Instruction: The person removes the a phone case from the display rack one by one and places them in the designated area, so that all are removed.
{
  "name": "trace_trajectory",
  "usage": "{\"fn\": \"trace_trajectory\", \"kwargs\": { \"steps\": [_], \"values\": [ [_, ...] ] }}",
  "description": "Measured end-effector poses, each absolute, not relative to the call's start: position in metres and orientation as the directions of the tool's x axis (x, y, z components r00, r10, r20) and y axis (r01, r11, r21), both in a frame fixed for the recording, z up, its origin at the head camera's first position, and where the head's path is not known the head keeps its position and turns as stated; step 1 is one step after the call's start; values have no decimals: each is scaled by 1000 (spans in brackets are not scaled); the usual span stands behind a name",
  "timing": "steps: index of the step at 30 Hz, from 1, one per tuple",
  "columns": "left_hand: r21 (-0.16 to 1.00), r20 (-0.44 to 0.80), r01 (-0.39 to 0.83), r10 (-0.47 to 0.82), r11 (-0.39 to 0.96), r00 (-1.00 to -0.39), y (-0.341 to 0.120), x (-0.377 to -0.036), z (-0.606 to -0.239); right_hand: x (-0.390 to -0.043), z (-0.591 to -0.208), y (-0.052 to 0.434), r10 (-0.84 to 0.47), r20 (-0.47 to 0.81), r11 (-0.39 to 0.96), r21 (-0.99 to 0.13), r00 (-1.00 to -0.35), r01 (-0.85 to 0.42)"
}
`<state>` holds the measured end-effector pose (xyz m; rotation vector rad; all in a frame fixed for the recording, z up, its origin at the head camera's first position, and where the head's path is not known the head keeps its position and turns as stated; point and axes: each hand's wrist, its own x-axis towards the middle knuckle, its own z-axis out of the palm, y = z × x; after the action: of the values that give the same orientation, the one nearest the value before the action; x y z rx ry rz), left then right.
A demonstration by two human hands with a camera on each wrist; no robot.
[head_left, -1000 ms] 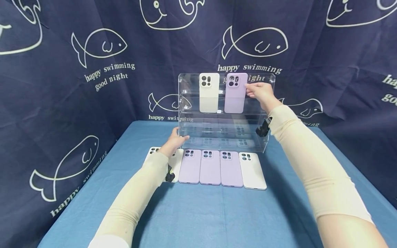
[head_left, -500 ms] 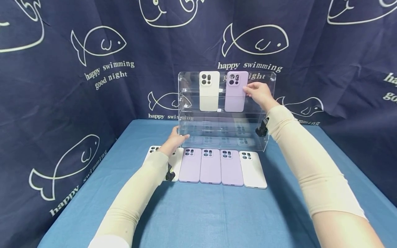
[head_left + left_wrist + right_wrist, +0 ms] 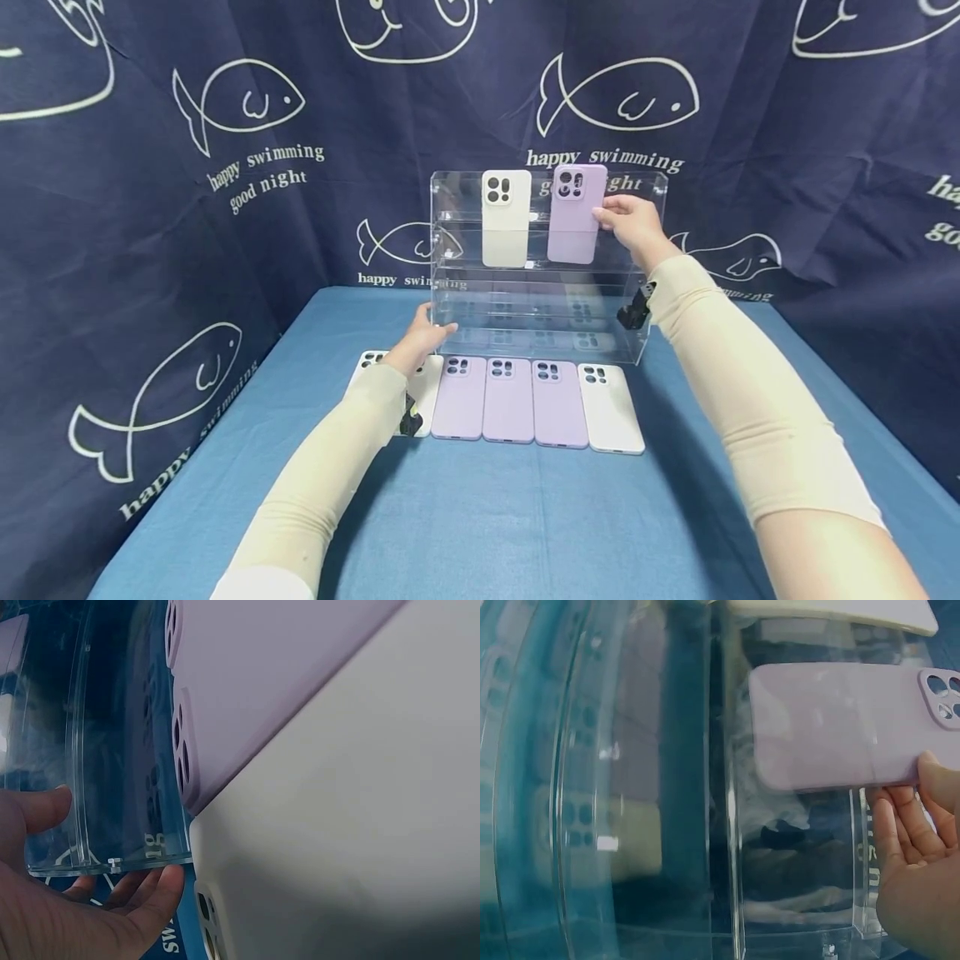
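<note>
Head view, right hand (image 3: 628, 223) fingers pinching purple case (image 3: 575, 214) edge, left hand (image 3: 423, 338) clasping acrylic rack (image 3: 450, 250)

staged tabletop, fish-print backdrop (image 3: 247, 104), blue cloth (image 3: 525, 517)

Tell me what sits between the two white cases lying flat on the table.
Three purple cases lie side by side between the left white case and the right white case, seen in the head view.
</note>
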<state>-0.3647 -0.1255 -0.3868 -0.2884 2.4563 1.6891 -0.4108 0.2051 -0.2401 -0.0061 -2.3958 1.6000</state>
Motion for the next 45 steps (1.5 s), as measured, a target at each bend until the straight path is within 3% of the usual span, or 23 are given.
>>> {"fn": "trace_trajectory", "kwargs": {
  "steps": [5, 13, 28, 45],
  "values": [
    [895, -250, -261, -79, 360, -965, -125, -364, -386, -409, -235, 206, 166, 114, 191, -978, -979, -82],
    [899, -243, -255, -78, 356, -967, -127, -366, -387, -406, -226, 205, 146, 112, -32, -992, -983, -118],
    [892, -251, -260, -73, 370, -965, -127, -364, -381, -386, -200, 212, 237, 196, -231, -940, -952, -251],
    [867, -256, -257, -61, 428, -965, -127, -362, -382, -357, -197, 224, 151, 204, -111, -969, -967, -222]
  ]
}}
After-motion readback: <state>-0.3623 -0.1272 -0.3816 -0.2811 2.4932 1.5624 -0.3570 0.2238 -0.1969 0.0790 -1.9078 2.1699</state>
